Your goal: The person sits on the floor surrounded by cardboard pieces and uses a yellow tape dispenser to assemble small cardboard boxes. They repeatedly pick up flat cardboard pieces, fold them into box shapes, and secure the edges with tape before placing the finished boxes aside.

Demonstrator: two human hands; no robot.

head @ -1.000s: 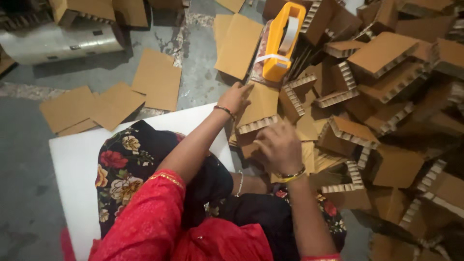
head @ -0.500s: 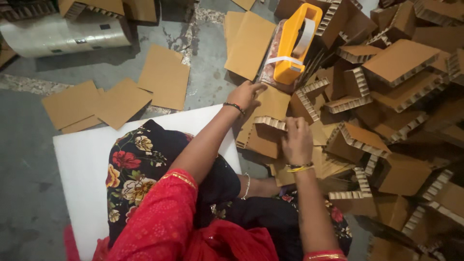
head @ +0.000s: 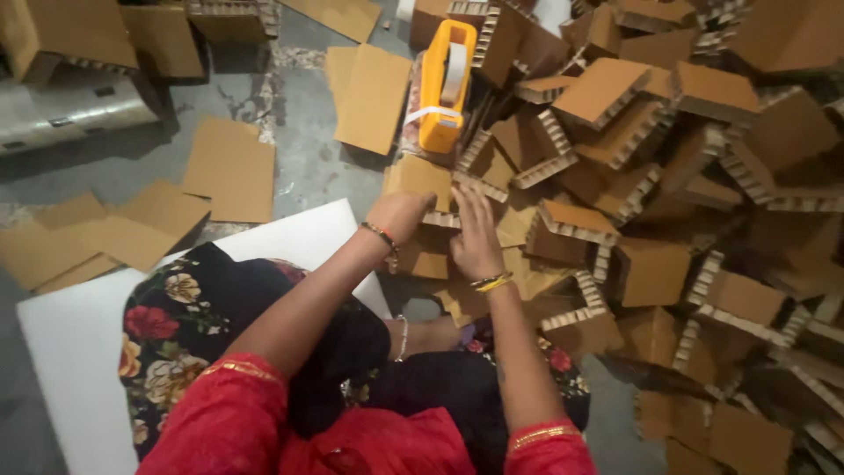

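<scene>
I sit on a white sheet (head: 70,352) with my legs in black floral cloth. My left hand (head: 400,214) is closed over the near edge of a brown honeycomb cardboard block (head: 415,179) at the front of the pile. My right hand (head: 475,236) lies flat beside it with its fingers stretched forward, resting on the cardboard pieces and touching the same block's right side. Both wrists wear bangles. An orange tape dispenser (head: 447,84) stands just beyond the block.
A large heap of honeycomb cardboard blocks (head: 668,176) fills the right side. Flat cardboard sheets (head: 230,169) lie on the grey floor to the left and ahead. A metal duct-like object (head: 70,114) and cardboard boxes (head: 61,31) sit at the far left.
My right hand has slid forward and left until it lies next to my left hand. My left hand has stayed on the block near the tape dispenser.
</scene>
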